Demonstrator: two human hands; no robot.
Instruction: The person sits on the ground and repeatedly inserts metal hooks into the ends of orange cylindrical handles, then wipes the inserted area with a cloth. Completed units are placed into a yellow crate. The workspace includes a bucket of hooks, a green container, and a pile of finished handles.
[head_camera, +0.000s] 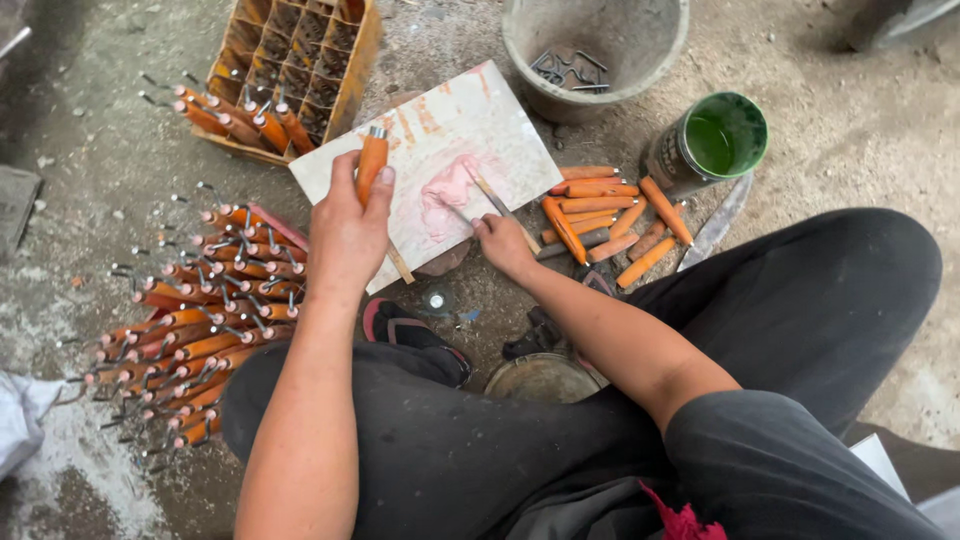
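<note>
Head view, only one. Person sits on the ground, legs in dark trousers, working over a white board (430, 150) that is propped on the dirt floor (860, 120).

Left hand (345, 235): clenched around an orange wooden handle (371, 165), held upright over the board's left edge, metal ferrule at its top end. Right hand (503, 243): fingers pinched on a thin stick (497, 203), whose tip lies in the pink paste (452, 188) smeared near the board's centre.

Progress, judged from the stacks: a large heap of handles with metal hooks fitted (190, 320) lies off the board's left edge, and a few more rest against the sectioned wooden crate (300, 60) beyond the top-left corner; these look done. A smaller pile of bare handles (605, 220), no metal showing, lies off the right edge; these look left to do. The bulk appears finished.

Surroundings: grey bucket (600, 45) with bent wire pieces inside, past the top-right corner; green-rimmed can (712, 145) just beside the bare pile; a long blade (718, 222) on the ground near the knee; a round metal lid (545, 378) and a sandal (410, 330) below the bottom edge.

Obstructions: nothing lies between the hands and the paste. The bare pile is within right-hand reach.
</note>
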